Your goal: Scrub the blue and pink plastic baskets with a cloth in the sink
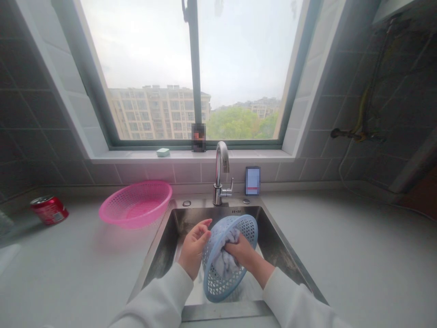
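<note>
Over the steel sink (pixel 164 243) I hold a blue perforated plastic basket (pixel 247 228) tilted on its side, its opening toward me. My left hand (pixel 194 248) grips the basket's left rim, fingers closed on it. Inside the basket, my right hand (pixel 244 253) presses a grey-white cloth (pixel 222 263) against the inner wall, fingers closed on the cloth. Both arms wear white sleeves.
A pink perforated basket (pixel 135 203) stands on the counter left of the sink. A red soda can (pixel 48 209) lies on its side at far left. The chrome tap (pixel 221 175) rises behind the sink, a phone (pixel 252 181) leans beside it, and a green soap (pixel 163 152) rests on the windowsill.
</note>
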Demonstrator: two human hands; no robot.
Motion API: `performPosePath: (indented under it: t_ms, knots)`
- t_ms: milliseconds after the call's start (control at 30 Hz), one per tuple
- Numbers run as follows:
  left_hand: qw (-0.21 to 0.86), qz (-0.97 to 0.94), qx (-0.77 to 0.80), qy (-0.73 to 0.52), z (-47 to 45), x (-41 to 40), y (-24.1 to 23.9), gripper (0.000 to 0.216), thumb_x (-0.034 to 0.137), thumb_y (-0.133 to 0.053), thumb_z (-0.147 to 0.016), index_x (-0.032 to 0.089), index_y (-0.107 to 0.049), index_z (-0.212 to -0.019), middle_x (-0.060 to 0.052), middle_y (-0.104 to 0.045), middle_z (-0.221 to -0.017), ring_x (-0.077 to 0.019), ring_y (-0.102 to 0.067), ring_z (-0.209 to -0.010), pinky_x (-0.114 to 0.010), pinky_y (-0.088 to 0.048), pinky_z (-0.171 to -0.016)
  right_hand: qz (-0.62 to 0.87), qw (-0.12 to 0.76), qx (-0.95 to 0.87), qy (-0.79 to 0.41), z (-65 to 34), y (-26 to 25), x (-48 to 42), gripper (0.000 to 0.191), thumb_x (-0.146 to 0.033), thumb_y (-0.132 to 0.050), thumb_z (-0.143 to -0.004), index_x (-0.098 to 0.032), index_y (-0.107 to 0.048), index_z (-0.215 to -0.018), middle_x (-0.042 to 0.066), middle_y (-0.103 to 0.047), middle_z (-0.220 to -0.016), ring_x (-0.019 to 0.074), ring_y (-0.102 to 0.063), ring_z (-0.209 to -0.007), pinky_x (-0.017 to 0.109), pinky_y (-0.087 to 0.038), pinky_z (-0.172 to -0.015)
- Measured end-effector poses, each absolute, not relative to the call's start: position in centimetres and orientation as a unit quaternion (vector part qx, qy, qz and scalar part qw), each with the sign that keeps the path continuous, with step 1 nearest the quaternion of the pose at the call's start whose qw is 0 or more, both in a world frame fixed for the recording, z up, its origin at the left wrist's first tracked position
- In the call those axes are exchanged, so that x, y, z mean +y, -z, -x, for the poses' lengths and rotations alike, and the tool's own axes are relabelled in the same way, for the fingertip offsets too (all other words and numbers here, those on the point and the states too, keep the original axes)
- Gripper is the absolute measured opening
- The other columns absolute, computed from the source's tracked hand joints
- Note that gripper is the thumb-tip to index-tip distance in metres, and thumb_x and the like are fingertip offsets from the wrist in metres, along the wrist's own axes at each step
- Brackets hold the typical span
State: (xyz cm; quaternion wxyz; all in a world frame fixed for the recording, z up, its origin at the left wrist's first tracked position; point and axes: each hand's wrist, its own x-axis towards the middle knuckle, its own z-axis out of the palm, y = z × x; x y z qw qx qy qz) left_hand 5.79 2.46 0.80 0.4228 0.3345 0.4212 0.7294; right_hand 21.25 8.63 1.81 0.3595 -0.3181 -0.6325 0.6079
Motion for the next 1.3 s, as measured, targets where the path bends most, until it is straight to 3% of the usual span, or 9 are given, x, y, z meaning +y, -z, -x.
performPosePath:
  t_ms: [300, 500, 600, 700, 833, 933, 1133, 1300]
  knots:
    - [0.392, -0.300, 0.447, -0.746, -5.4, 2.6, -0.9, 0.050, 0.057, -0.088, -0.062, 0.017, -0.057, -0.067, -0.013, -0.069, -0.115, -0.0272, -0.065, -0.102, -0.040, -0.050, -0.090, 0.367, 0.380, -0.577, -0.622, -21.3, -1.4, 9.0, 0.042, -0.023, -0.067, -0.060, -0.016, -0.067, -0.102, 0.007, -0.078, -0.097, 0.0317, -0.071, -0.103, 0.047, -0.051, -0.100]
    - [0.364, -0.301, 0.474, -0.743, -5.0, 2.5, -0.8, 0.050, 0.055, -0.087, -0.062, 0.017, -0.056, -0.064, -0.010, -0.070, -0.107, -0.0225, -0.066, -0.089, -0.034, -0.051, -0.078, 0.374, 0.400, -0.550, -0.630, -21.5, -1.2, 9.4, 0.047, -0.026, -0.072, -0.058, -0.015, -0.067, -0.103, 0.010, -0.077, -0.100, 0.0332, -0.070, -0.106, 0.048, -0.051, -0.101]
    - [0.357, -0.285, 0.497, -0.738, -4.6, 2.7, -0.3, 0.052, 0.067, -0.076, -0.070, 0.018, -0.063, -0.079, -0.010, -0.072, -0.106, -0.0249, -0.066, -0.094, -0.039, -0.050, -0.086, 0.369, 0.421, -0.544, -0.625, -21.6, -1.7, 9.3, 0.043, -0.026, -0.070, -0.059, -0.017, -0.069, -0.102, 0.009, -0.077, -0.101, 0.0321, -0.070, -0.107, 0.047, -0.050, -0.102]
    - [0.355, -0.315, 0.517, -0.713, -3.9, 2.5, 0.5, 0.065, 0.077, -0.065, -0.074, 0.021, -0.064, -0.106, -0.014, -0.071, -0.116, -0.0323, -0.063, -0.113, -0.048, -0.044, -0.101, 0.379, 0.444, -0.534, -0.613, -21.7, -2.3, 9.3, 0.038, -0.027, -0.069, -0.061, -0.018, -0.069, -0.097, 0.008, -0.077, -0.099, 0.0310, -0.070, -0.105, 0.045, -0.052, -0.099]
    - [0.378, -0.466, 0.523, -0.606, -3.4, 1.7, 1.2, 0.095, 0.057, -0.088, -0.061, 0.024, -0.049, -0.142, -0.020, -0.056, -0.143, -0.0414, -0.046, -0.138, -0.054, -0.028, -0.115, 0.376, 0.483, -0.539, -0.579, -21.9, -2.5, 9.9, 0.027, -0.030, -0.067, -0.067, -0.018, -0.070, -0.090, 0.007, -0.076, -0.095, 0.0283, -0.069, -0.099, 0.042, -0.052, -0.096]
    - [0.408, -0.519, 0.546, -0.516, -3.5, 1.4, 1.5, 0.110, 0.039, -0.094, -0.056, 0.023, -0.040, -0.151, -0.022, -0.054, -0.144, -0.0434, -0.045, -0.138, -0.058, -0.025, -0.116, 0.377, 0.512, -0.545, -0.547, -22.3, -2.6, 10.1, 0.020, -0.032, -0.063, -0.071, -0.020, -0.070, -0.086, 0.007, -0.075, -0.095, 0.0272, -0.067, -0.098, 0.042, -0.050, -0.097]
    - [0.451, -0.496, 0.566, -0.481, -4.1, 1.8, 1.4, 0.103, 0.023, -0.089, -0.058, 0.024, -0.044, -0.150, -0.019, -0.060, -0.134, -0.0434, -0.050, -0.131, -0.057, -0.044, -0.103, 0.399, 0.491, -0.607, -0.481, -23.4, -4.2, 9.4, 0.015, -0.028, -0.059, -0.076, -0.023, -0.068, -0.065, 0.011, -0.074, -0.096, 0.0307, -0.063, -0.107, 0.042, -0.047, -0.102]
    - [0.512, -0.496, 0.516, -0.475, -4.7, 2.1, 1.3, 0.084, 0.017, -0.092, -0.052, 0.023, -0.062, -0.131, -0.018, -0.061, -0.134, -0.0454, -0.047, -0.133, -0.056, -0.043, -0.103, 0.378, 0.487, -0.609, -0.499, -23.5, -4.6, 9.1, 0.011, -0.029, -0.061, -0.075, -0.023, -0.070, -0.074, 0.011, -0.074, -0.096, 0.0308, -0.063, -0.108, 0.042, -0.049, -0.099]
